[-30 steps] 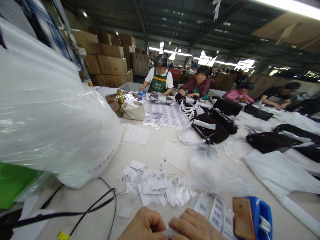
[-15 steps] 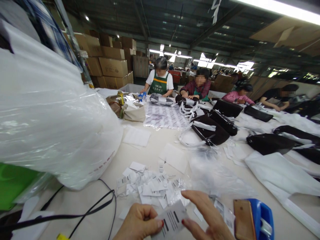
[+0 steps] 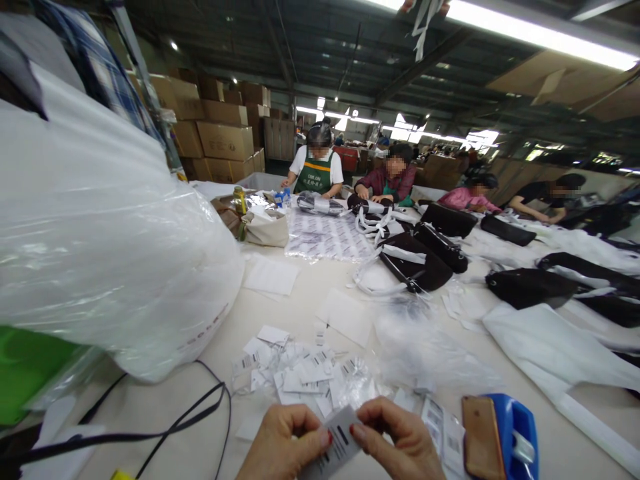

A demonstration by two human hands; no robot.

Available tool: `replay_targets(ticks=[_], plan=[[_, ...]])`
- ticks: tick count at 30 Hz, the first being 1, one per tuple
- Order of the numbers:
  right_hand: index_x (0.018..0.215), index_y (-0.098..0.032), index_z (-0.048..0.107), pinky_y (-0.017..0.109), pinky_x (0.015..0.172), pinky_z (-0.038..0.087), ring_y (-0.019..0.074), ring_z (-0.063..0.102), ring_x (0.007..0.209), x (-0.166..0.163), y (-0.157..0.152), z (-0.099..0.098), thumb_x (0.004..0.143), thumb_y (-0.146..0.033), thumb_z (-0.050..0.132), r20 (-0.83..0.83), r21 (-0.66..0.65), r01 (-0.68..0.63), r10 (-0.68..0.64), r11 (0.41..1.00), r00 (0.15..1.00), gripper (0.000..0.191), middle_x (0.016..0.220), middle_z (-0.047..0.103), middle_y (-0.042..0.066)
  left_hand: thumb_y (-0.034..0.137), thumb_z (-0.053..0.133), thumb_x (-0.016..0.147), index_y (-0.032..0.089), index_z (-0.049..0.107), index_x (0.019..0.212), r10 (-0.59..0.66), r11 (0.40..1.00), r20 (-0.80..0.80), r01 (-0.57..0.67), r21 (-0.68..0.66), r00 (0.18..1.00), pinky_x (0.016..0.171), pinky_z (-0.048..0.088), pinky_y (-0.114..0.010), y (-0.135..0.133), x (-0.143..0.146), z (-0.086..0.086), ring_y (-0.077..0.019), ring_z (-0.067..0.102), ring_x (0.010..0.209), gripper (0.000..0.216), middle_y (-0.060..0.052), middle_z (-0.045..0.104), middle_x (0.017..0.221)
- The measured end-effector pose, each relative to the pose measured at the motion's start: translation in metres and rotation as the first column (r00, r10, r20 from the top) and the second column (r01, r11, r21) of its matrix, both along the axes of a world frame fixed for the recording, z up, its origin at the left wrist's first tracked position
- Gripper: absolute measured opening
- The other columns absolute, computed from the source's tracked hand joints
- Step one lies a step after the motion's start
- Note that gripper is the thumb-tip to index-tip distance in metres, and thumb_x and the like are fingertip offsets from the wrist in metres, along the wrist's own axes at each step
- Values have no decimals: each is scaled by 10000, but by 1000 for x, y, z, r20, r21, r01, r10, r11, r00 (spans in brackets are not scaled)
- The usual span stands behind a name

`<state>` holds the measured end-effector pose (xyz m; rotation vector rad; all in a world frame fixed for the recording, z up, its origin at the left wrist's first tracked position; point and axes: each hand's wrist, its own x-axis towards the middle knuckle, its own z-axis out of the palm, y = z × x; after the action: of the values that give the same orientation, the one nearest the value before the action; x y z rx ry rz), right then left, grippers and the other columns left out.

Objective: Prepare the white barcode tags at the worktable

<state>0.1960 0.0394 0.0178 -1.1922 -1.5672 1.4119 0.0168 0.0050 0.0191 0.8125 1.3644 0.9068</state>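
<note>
Both hands met low at the near edge of the surface, pinching one barcode tag between them. The left hand had its grip closed on the tag's left edge, thumb on top; the right hand had its grip closed on the upper right corner, thumb and forefinger together. Held this way from two sides, the tag was lifted clear of the surface and tilted toward the camera, probably so that its printed bars could be read or the tag be worked with the fingertips.

Just beyond the hands lay a loose heap of tags, within easy reach, with clear wrappers beside it. A phone leaned on a blue tape holder near the right hand. A big plastic bag bulked at the left, a black strap trailing under it. Across the surface, co-workers handled dark bags.
</note>
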Motion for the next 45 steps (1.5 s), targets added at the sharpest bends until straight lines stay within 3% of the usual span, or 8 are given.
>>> replay_targets(ticks=[9, 18, 25, 31, 35, 38, 41, 45], plan=[[711, -191, 665, 201, 519, 400, 109, 486, 529, -1, -10, 4, 734, -346, 616, 95, 166, -56, 41, 985, 995, 164, 554, 552, -21, 378, 704, 526, 126, 605, 527, 27, 1000, 61, -27, 1, 998, 496, 255, -245, 1, 9, 7, -101, 410, 481, 270, 24, 535, 475], [769, -191, 668, 192, 530, 424, 113, 542, 552, 4, -15, 4, 765, -198, 567, 167, 434, -99, 27, 895, 986, 102, 614, 594, -2, 428, 772, 436, 129, 605, 509, 66, 997, 145, -61, -43, 987, 506, 244, -250, -3, 13, 2, -106, 420, 478, 350, 16, 550, 471], [776, -140, 655, 204, 576, 440, 135, 585, 619, 7, -19, 5, 809, -167, 511, 357, 440, -291, 132, 849, 925, 151, 659, 623, 42, 446, 778, 404, 116, 594, 486, 26, 1000, 137, -24, -15, 990, 514, 241, -252, -5, 19, 7, -97, 378, 472, 386, 30, 494, 443], [785, -131, 661, 208, 581, 440, 137, 581, 627, 13, -22, 2, 821, -171, 505, 391, 471, -337, 150, 816, 908, 166, 655, 605, 48, 423, 783, 404, 125, 573, 481, 26, 999, 141, -20, -46, 990, 509, 222, -247, -6, 22, -3, -86, 344, 471, 373, 49, 463, 424], [800, -163, 670, 214, 574, 435, 135, 571, 619, 15, -23, 3, 822, -215, 512, 358, 436, -313, 157, 844, 920, 168, 656, 603, 34, 419, 800, 382, 128, 558, 472, 29, 998, 144, -20, -64, 989, 500, 202, -247, -6, 24, -8, -78, 323, 458, 389, 54, 449, 418], [814, -203, 649, 230, 625, 441, 147, 575, 691, 20, -22, 8, 846, -308, 479, 251, 361, -162, 72, 919, 965, 203, 731, 614, 26, 446, 803, 359, 132, 555, 475, 42, 995, 176, -24, -102, 983, 497, 214, -244, -7, 24, -13, -85, 354, 462, 417, 39, 486, 437], [901, -217, 624, 248, 637, 436, 156, 564, 712, 24, -22, 7, 821, -451, 495, 161, 126, 6, -27, 992, 987, 279, 731, 600, 9, 466, 803, 347, 137, 552, 480, 50, 991, 207, -22, -136, 977, 497, 229, -242, -7, 24, -20, -96, 389, 466, 434, 27, 518, 453], [1031, -198, 580, 211, 493, 391, 88, 503, 525, 19, -28, -13, 556, -489, 746, -91, -198, -77, 60, 977, 994, 582, 767, 586, -4, 478, 808, 333, 139, 546, 470, 37, 992, 201, -11, -127, 979, 495, 214, -244, -8, 25, -32, -87, 356, 449, 450, 45, 479, 415]])
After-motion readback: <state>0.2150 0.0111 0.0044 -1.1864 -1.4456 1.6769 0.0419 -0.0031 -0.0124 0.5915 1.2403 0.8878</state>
